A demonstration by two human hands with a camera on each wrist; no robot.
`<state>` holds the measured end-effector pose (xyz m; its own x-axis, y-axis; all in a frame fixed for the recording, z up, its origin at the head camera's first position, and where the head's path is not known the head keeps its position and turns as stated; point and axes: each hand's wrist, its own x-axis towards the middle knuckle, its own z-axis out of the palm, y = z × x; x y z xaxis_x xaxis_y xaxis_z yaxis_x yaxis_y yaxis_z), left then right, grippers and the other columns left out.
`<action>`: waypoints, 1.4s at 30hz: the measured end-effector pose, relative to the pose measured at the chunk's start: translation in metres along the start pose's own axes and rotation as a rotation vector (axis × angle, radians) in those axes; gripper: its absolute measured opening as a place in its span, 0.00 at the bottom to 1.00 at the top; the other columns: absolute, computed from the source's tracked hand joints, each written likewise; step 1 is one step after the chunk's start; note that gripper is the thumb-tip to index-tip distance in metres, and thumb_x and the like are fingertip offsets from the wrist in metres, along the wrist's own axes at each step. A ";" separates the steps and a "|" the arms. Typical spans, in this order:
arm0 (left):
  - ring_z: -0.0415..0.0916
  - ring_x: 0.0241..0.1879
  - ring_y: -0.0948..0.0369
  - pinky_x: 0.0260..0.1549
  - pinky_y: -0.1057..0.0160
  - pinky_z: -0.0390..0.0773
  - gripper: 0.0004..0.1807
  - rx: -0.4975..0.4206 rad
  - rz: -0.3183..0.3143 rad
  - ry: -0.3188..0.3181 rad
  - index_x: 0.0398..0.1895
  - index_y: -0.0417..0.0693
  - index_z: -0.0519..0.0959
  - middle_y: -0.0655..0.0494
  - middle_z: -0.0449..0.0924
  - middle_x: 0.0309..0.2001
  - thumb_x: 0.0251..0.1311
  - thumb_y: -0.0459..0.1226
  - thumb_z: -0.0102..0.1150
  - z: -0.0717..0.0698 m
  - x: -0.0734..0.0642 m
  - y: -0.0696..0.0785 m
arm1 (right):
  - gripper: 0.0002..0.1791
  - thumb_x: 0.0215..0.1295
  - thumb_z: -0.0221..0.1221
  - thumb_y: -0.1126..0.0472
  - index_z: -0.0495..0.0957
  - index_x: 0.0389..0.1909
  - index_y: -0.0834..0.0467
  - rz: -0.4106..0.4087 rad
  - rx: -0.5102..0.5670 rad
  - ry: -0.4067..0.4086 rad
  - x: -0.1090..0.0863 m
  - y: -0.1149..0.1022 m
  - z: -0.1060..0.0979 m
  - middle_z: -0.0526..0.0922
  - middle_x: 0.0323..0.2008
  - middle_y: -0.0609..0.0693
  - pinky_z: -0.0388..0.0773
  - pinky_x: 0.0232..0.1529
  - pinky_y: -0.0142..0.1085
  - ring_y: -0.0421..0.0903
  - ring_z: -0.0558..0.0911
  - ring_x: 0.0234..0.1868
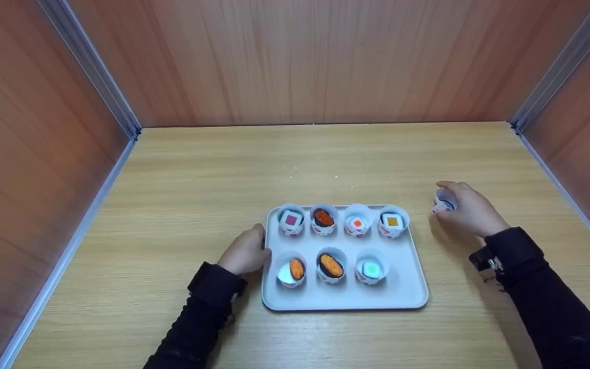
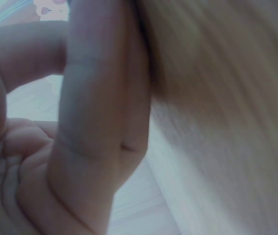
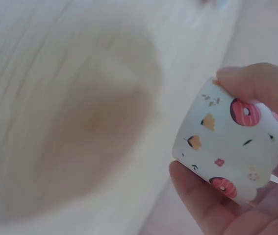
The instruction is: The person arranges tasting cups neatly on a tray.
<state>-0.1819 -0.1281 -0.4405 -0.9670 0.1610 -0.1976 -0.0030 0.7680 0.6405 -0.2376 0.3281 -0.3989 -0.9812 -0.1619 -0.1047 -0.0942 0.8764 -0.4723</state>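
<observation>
My left hand (image 1: 245, 251) grips the left edge of a pale rectangular tray (image 1: 397, 297), its thumb at the rim. Seen from the left wrist, the fingers (image 2: 92, 98) are bent and fill much of the picture. To the right of the tray, my right hand (image 1: 474, 210) pinches a paper baking cup (image 3: 227, 142) between thumb and fingers, above the table. Pink doughnuts and small orange shapes are printed on its white wall. What lies in this cup is mostly hidden.
Two rows of similar paper cups stand on the tray, several at the back and 3 in front, holding small sushi-like pieces, such as an orange-topped one (image 1: 331, 265). Small white specks dot the wooden table (image 1: 197, 169). Wood-grain panels (image 1: 315, 61) enclose the back and sides.
</observation>
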 end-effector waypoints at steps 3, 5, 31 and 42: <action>0.70 0.27 0.56 0.25 0.64 0.69 0.09 -0.004 -0.003 -0.008 0.40 0.37 0.71 0.51 0.72 0.29 0.54 0.27 0.54 0.000 0.000 0.000 | 0.39 0.61 0.64 0.60 0.59 0.71 0.65 -0.058 -0.005 0.007 -0.011 -0.015 0.000 0.65 0.65 0.69 0.62 0.64 0.62 0.66 0.67 0.66; 0.70 0.27 0.56 0.25 0.64 0.69 0.10 -0.003 -0.006 -0.010 0.40 0.36 0.71 0.51 0.72 0.29 0.54 0.27 0.54 0.000 0.000 0.000 | 0.38 0.60 0.65 0.60 0.61 0.70 0.64 -0.097 -0.009 0.014 -0.020 -0.024 0.001 0.68 0.64 0.67 0.65 0.63 0.62 0.64 0.69 0.64; 0.71 0.29 0.56 0.27 0.64 0.71 0.12 -0.010 -0.018 -0.012 0.43 0.36 0.71 0.49 0.74 0.31 0.55 0.27 0.55 0.000 0.000 0.001 | 0.31 0.47 0.73 0.60 0.73 0.54 0.56 -0.436 -0.045 -0.099 -0.077 -0.068 0.070 0.78 0.50 0.51 0.78 0.51 0.46 0.48 0.79 0.51; 0.71 0.27 0.56 0.24 0.64 0.70 0.10 0.002 0.002 -0.004 0.40 0.37 0.71 0.51 0.72 0.29 0.54 0.27 0.54 0.000 0.000 0.000 | 0.31 0.46 0.73 0.60 0.74 0.54 0.55 -0.414 -0.063 -0.097 -0.079 -0.065 0.079 0.79 0.49 0.51 0.78 0.50 0.45 0.47 0.79 0.50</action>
<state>-0.1818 -0.1283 -0.4403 -0.9661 0.1644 -0.1993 -0.0009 0.7692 0.6390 -0.1407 0.2484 -0.4290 -0.8385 -0.5449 -0.0005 -0.4898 0.7542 -0.4373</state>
